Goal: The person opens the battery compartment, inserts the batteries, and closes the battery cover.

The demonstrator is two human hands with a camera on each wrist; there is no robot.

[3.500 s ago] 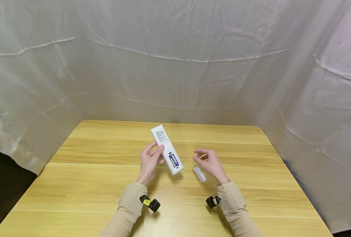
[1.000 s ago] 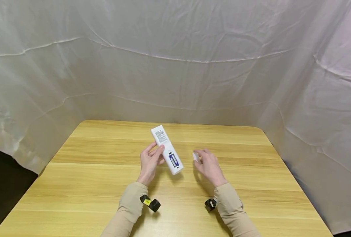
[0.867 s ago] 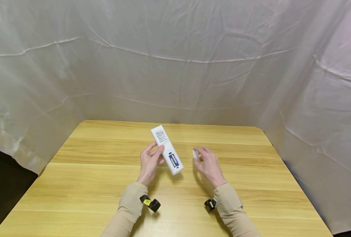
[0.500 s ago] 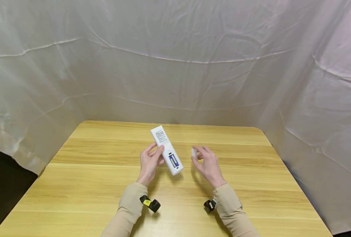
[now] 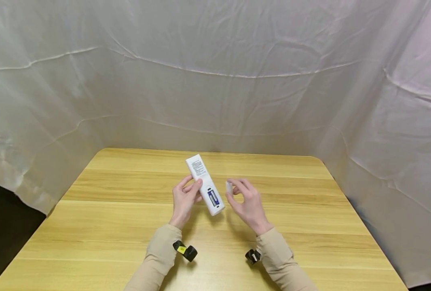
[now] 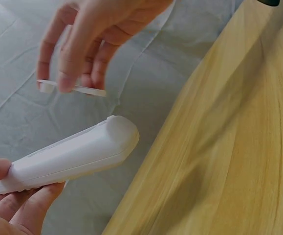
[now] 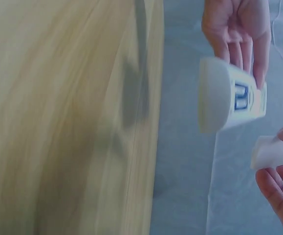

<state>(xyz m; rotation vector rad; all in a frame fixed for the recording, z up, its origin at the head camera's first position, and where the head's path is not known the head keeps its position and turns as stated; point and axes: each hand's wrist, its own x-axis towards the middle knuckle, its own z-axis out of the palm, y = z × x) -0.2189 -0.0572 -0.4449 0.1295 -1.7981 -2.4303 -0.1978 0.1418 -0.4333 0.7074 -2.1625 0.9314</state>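
A white remote control is held in my left hand, thumb on its back and fingers underneath. Its back faces up, with printed text toward the far end. The battery compartment near the close end is uncovered, and blue and silver batteries show inside. My right hand pinches the small white battery cover between thumb and fingers, just right of the remote. In the left wrist view the cover hangs above the remote's end, with a gap between them.
Both hands are above a light wood-grain table. Pale fabric curtains enclose its back and sides. A black wrist camera sits on the left cuff, and another wrist camera on the right one.
The battery cover lay on the table at first; my right hand has picked it up and carried it left, closer to the remote. The left hand and remote have stayed nearly still.
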